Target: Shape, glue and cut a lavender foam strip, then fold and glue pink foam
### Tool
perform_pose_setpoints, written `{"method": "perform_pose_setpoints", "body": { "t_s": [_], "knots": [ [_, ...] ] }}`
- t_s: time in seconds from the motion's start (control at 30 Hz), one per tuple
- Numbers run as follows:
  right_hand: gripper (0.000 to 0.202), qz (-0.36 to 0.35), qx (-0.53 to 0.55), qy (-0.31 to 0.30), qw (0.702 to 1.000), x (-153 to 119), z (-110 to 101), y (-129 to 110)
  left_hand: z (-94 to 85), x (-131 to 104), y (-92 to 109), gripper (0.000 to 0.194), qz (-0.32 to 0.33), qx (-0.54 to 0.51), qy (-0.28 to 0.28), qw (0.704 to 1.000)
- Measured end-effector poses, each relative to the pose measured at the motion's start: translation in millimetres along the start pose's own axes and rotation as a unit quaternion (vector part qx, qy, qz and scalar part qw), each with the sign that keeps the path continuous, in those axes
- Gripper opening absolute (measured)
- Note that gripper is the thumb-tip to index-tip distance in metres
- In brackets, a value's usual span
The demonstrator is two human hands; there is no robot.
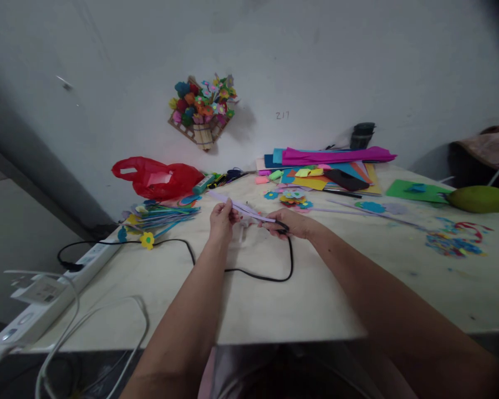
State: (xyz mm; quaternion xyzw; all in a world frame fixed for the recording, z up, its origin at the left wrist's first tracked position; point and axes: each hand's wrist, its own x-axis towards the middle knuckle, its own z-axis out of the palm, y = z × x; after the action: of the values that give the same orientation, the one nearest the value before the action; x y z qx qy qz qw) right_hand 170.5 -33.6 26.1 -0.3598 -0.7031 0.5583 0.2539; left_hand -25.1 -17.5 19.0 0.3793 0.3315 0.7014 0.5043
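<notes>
My left hand [223, 220] is closed, pinching a thin pale purple strip [249, 210] between thumb and fingers. The strip slants right and down to my right hand [289, 221], and its other end sticks out beyond my left fingers. My right hand is closed too, wrapped around a black-corded tool [281, 226]; palm and fingers cover most of its body, so its kind is unclear. From it a black cord [261, 276] loops over the table, passes beneath my left forearm and reaches the power strip. Both hands hover over the table's middle, close together.
At left stand a white power strip [20, 326], a red plastic bag [143, 174] and a bundle of flower stems [166, 216]. Coloured sheets [341, 158] lie at the back, cut flowers [293, 198] before them. Rightward are paper scraps [455, 244] and a green oblong object [480, 199].
</notes>
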Motion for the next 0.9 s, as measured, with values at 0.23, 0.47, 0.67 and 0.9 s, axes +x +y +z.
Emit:
{"method": "perform_pose_setpoints", "body": {
  "t_s": [0.23, 0.47, 0.67, 0.9],
  "knots": [
    [0.024, -0.012, 0.012, -0.012, 1.000, 0.8, -1.9, 2.7, -0.4, -0.2, -0.1, 0.035, -0.006, 0.001, -0.003, 1.000],
    [0.023, -0.009, 0.020, -0.016, 1.000, -2.5, -0.9, -1.8, -4.2, 1.7, 4.8, 0.037, 0.000, -0.009, 0.014, 1.000],
    [0.021, -0.013, 0.010, -0.022, 1.000, -1.7, -2.7, 1.4, -3.8, 1.8, 4.7, 0.035, -0.002, -0.011, 0.017, 1.000],
    [0.026, -0.002, 0.022, -0.021, 1.000, -4.2, -1.8, -1.7, -2.4, 0.1, 2.2, 0.036, -0.005, -0.004, 0.007, 1.000]
  ]
}}
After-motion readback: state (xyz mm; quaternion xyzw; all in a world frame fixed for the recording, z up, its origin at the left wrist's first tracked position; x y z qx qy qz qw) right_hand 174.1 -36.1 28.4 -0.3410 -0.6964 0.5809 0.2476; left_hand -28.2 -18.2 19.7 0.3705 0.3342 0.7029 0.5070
